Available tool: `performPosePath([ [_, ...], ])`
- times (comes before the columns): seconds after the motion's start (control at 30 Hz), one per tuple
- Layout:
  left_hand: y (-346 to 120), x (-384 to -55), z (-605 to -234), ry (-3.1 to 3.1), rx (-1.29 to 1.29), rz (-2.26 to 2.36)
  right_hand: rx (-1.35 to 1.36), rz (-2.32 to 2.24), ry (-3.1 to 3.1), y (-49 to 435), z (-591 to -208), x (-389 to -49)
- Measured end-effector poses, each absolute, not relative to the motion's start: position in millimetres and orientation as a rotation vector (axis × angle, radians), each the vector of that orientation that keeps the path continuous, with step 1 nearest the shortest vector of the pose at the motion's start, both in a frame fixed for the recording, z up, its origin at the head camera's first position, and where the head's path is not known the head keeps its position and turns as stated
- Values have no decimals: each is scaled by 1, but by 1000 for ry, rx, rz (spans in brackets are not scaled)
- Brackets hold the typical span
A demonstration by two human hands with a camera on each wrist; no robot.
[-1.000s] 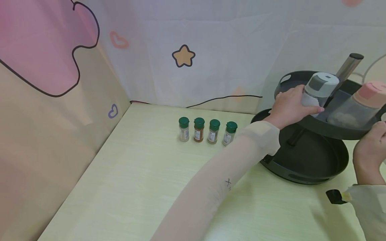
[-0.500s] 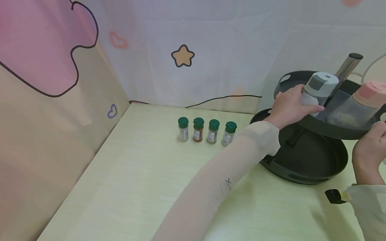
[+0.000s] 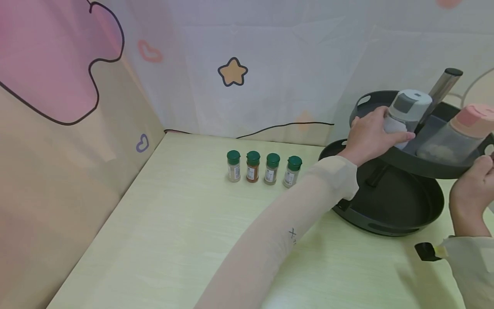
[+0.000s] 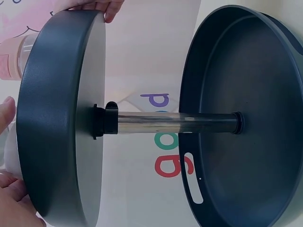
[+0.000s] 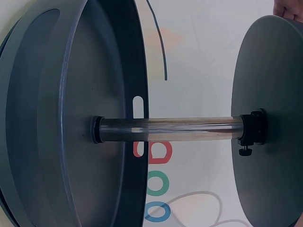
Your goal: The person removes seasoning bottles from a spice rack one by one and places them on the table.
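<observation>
My left hand (image 3: 368,135) grips a clear container with a white-and-grey cap (image 3: 411,105) in the upper tray of a dark two-tier rack. Beside it in that tray stands a similar container with a pink cap (image 3: 476,120), pale contents at its bottom. My right hand (image 3: 472,189) holds the upper tray (image 3: 420,165) at its right front rim, partly cut off by the frame edge. In the left wrist view, the left hand (image 4: 14,203) shows at the lower left, by the outer wall of the tray.
Below is the round lower tray (image 3: 393,197), joined by a metal pole (image 4: 151,123). Several green-capped spice jars (image 3: 252,167) stand in a row on the pale table (image 3: 173,223), left of the rack. A patterned wall covering (image 3: 270,86) rises behind.
The grey-capped container has risen slightly in my left hand. My right hand stays at the tray rim. The whole head view has shifted slightly.
</observation>
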State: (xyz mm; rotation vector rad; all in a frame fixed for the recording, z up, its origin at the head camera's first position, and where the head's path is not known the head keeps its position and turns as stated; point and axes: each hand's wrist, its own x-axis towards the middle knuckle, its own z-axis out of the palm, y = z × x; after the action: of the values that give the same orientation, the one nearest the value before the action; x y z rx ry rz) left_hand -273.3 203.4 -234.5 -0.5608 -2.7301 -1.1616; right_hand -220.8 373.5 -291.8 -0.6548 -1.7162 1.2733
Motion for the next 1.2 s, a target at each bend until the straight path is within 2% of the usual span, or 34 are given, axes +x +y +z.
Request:
performPosePath([
  [1.2, 199, -275, -222, -2550, -572, -1498, -607, 1176, -1765, 375, -295, -220],
])
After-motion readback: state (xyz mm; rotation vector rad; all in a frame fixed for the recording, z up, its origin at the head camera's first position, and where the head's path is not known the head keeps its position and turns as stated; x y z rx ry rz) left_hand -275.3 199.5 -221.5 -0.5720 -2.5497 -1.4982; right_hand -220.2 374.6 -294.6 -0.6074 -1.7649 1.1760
